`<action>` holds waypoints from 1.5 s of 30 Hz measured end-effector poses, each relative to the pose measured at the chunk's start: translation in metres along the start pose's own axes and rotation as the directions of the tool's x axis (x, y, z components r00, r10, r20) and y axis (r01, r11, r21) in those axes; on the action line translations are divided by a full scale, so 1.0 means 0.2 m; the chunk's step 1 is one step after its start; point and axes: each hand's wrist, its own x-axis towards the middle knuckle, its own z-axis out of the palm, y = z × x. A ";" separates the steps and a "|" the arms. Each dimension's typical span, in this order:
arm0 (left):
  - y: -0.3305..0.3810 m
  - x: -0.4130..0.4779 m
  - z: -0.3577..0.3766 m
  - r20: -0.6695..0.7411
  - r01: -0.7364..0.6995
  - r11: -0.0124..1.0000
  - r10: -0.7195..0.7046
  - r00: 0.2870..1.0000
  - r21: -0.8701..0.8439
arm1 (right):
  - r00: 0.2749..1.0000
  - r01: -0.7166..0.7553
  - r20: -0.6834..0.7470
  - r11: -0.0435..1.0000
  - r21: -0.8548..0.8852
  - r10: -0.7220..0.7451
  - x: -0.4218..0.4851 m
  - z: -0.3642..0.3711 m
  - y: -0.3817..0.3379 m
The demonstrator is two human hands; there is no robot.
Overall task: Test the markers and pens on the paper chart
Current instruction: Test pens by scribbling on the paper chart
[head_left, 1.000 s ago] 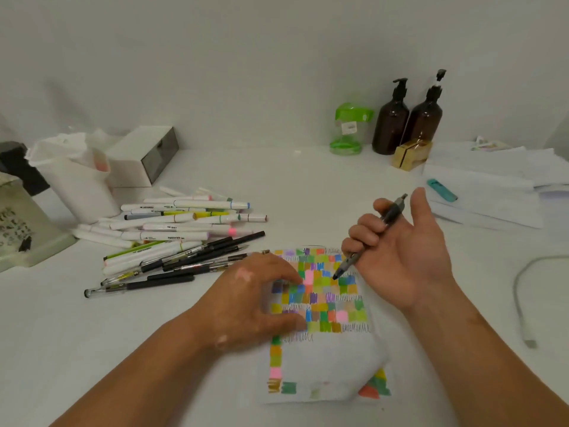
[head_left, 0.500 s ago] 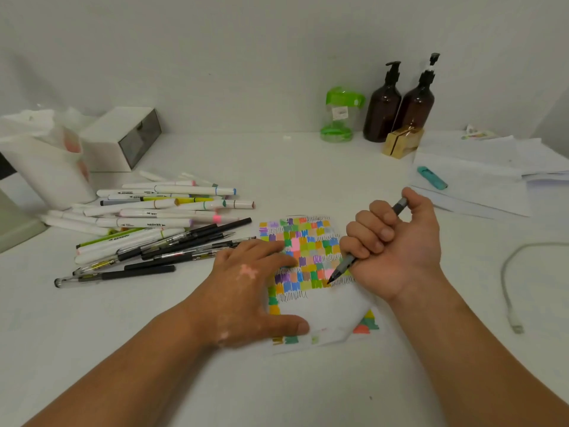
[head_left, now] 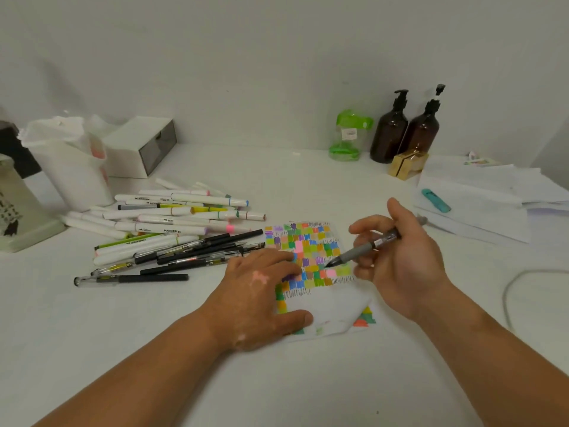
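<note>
The paper chart (head_left: 311, 251) lies flat between the hands, its coloured grid on the far half. The pen (head_left: 369, 245) slants from far right down to near left, its tip at the grid's right side, perhaps touching. The right hand (head_left: 403, 263) pinches it, while the left hand (head_left: 261, 294) presses flat on the chart's left side.

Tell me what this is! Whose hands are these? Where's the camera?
No machine here: a person wears a camera on their head, so you look down at their two hands. The left hand lies flat on the paper chart, which is full of coloured squares. The right hand grips a grey pen, its tip pointing down at the squares. Left of the chart lies a pile of markers and pens on the table. Two brown pump bottles stand at the back.
</note>
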 end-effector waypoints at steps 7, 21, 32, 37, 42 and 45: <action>0.01 0.00 0.00 -0.027 0.019 1.000 -0.020 0.999 -0.010 | 0.992 0.014 0.126 0.964 -0.264 0.020 -0.04 0.00 0.11; 0.02 0.00 -0.02 -0.008 0.040 0.999 -0.040 0.999 -0.025 | 0.990 0.140 0.112 0.749 -0.647 -0.088 -0.07 0.03 0.16; 0.02 -0.01 -0.02 0.024 0.047 0.999 -0.046 0.999 -0.026 | 0.985 0.166 0.164 0.622 -0.765 -0.061 -0.06 0.03 0.17; 0.02 -0.01 -0.02 0.030 0.048 0.998 -0.047 0.998 -0.032 | 0.979 0.201 0.175 0.589 -0.783 -0.102 -0.06 0.04 0.18; 0.01 -0.01 -0.02 0.025 0.046 0.998 -0.046 0.999 -0.035 | 0.976 0.209 0.202 0.586 -0.783 -0.078 -0.06 0.04 0.18; 0.01 -0.01 -0.02 0.030 0.052 0.998 -0.050 0.998 -0.038 | 0.978 0.203 0.185 0.597 -0.776 -0.093 -0.05 0.03 0.18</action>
